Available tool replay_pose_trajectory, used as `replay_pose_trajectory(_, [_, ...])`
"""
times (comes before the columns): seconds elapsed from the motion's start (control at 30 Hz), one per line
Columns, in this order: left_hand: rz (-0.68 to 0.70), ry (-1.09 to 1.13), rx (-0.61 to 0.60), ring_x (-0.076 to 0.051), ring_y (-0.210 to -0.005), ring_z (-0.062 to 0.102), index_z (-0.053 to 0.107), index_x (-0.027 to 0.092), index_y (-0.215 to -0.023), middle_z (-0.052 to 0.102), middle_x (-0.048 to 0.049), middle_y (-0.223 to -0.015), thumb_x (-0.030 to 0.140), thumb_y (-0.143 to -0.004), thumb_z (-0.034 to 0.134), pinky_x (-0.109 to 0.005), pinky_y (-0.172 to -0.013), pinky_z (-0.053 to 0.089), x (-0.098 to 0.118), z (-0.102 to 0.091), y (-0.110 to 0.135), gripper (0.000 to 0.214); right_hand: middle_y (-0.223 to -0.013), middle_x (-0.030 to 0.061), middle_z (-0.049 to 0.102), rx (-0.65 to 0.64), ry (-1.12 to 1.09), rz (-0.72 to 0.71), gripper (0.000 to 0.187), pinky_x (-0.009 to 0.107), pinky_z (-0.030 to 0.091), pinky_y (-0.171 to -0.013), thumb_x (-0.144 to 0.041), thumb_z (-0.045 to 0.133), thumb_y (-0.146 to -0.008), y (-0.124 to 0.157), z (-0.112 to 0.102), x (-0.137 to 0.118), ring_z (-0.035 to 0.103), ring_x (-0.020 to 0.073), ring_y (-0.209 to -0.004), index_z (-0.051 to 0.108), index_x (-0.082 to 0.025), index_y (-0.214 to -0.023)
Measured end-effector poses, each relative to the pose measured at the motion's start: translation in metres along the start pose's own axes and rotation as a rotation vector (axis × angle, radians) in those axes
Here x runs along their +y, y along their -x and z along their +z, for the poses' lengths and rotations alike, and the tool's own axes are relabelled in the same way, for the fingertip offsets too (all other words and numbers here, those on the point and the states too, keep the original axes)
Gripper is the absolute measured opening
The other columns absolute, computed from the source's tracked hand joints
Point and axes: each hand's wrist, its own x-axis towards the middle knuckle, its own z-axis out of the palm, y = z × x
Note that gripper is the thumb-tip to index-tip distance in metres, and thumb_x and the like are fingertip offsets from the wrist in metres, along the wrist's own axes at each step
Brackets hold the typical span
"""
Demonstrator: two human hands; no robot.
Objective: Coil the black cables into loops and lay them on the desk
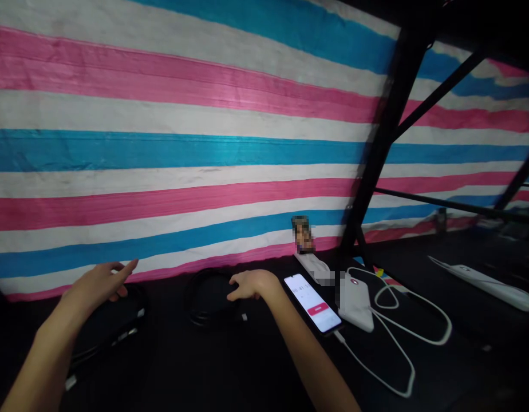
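Note:
My left hand (100, 284) hovers over a dark bundle of cables (112, 326) at the left of the black table, fingers spread and pointing toward the striped wall. My right hand (249, 284) rests palm down with fingers curled on a coil of black cable (208, 303) near the table's middle. Whether it grips the coil is unclear. Just right of that hand lies a phone (312, 303) with a lit white screen and a red button.
A white power bank (355, 298) with a looping white cable (413, 320) lies right of the phone. A white power strip (488, 281) sits at far right. A black metal frame post (382, 143) rises beside them. A pink, blue and white striped tarp (170, 143) backs the table.

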Motion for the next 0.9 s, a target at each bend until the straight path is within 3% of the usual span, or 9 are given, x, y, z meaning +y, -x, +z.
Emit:
replay_pose_trajectory(0.13, [0.023,-0.017,0.055,-0.024,-0.066,0.065,0.056,0.016,-0.091,0.069,-0.0062,-0.064,0.068,-0.072,0.034,-0.033,-0.068,0.044,0.009,0.001,0.006,0.059,-0.131,0.0112,0.053,-0.005,0.002,0.008,0.063,0.031,0.053,-0.069,-0.040,0.057,-0.078,-0.001,0.001,0.000,0.063,0.0261,-0.097,0.044,-0.017,-0.136])
replay_pose_trajectory(0.4, [0.122,0.031,0.015,-0.024,-0.056,0.064,0.057,0.016,-0.091,0.066,-0.0076,-0.063,0.073,-0.070,0.029,-0.033,-0.059,0.046,0.019,0.014,0.011,0.067,-0.129,0.0102,0.055,0.019,0.002,-0.019,0.065,0.028,0.052,-0.063,-0.042,0.055,-0.077,0.000,0.003,0.007,0.064,0.0239,-0.095,0.043,-0.017,-0.136])
replay_pose_trajectory(0.5, [0.075,-0.058,-0.106,-0.024,-0.061,0.065,0.058,0.015,-0.091,0.068,-0.0101,-0.068,0.068,-0.069,0.038,-0.033,-0.061,0.047,0.016,0.017,0.011,0.061,-0.126,0.0110,0.057,0.040,0.018,-0.027,0.064,0.029,0.051,-0.063,-0.043,0.052,-0.079,0.001,0.001,0.011,0.065,0.0244,-0.091,0.042,-0.016,-0.137])
replay_pose_trajectory(0.6, [-0.054,-0.150,-0.308,-0.026,-0.055,0.062,0.062,0.015,-0.070,0.067,-0.0127,-0.061,0.060,-0.057,0.060,-0.034,-0.058,0.047,0.008,0.022,0.010,0.047,-0.126,0.0121,0.057,0.055,0.032,-0.025,0.063,0.030,0.050,-0.065,-0.042,0.050,-0.081,0.003,-0.001,0.011,0.065,0.0244,-0.089,0.041,-0.015,-0.137])
replay_pose_trajectory(0.67, [-0.109,-0.196,-0.361,-0.025,-0.049,0.059,0.060,0.015,-0.056,0.064,-0.0122,-0.055,0.052,-0.048,0.070,-0.036,-0.054,0.046,0.002,0.025,0.008,0.039,-0.128,0.0128,0.055,0.064,0.035,-0.024,0.062,0.031,0.050,-0.068,-0.042,0.049,-0.081,0.004,-0.002,0.009,0.065,0.0241,-0.091,0.042,-0.015,-0.137])
replay_pose_trajectory(0.9, [-0.068,-0.285,-0.273,-0.023,-0.060,0.058,0.057,0.018,-0.051,0.062,-0.0079,-0.061,0.045,-0.053,0.067,-0.033,-0.058,0.045,-0.008,0.034,-0.009,0.029,-0.132,0.0133,0.052,0.098,0.036,-0.060,0.062,0.036,0.041,-0.094,-0.043,0.050,-0.081,0.010,0.000,0.003,0.054,0.0276,-0.114,0.044,-0.015,-0.136])
